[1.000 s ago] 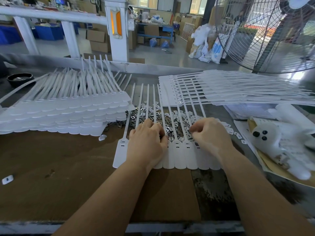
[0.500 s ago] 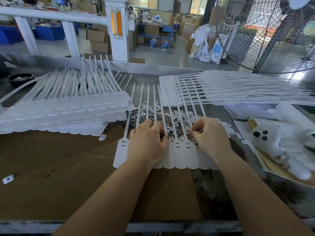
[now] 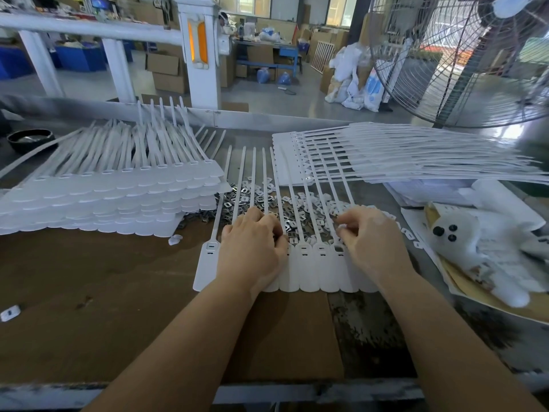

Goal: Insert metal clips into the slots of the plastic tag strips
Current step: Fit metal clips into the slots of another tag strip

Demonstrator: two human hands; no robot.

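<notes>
A joined row of white plastic tag strips (image 3: 309,272) lies flat on the brown board, tails pointing away from me. Small metal clips (image 3: 258,197) lie in a loose pile under and behind the tails. My left hand (image 3: 252,251) rests on the left part of the row, fingers curled down at the slot line; what its fingertips hold is hidden. My right hand (image 3: 371,245) sits over the right end of the row, its fingertips pinched together just above a slot (image 3: 338,248), apparently on a small clip. Several slots between the hands show clearly.
A tall stack of tag strips (image 3: 104,200) lies at the left, another fanned stack (image 3: 401,156) at the back right. A white plush toy (image 3: 487,248) lies on papers at the right. A big fan (image 3: 463,55) stands behind. A black dish (image 3: 29,138) sits far left.
My right hand has shifted slightly along the row and its fingertips have come together near a slot. My left hand has stayed in place on the strips.
</notes>
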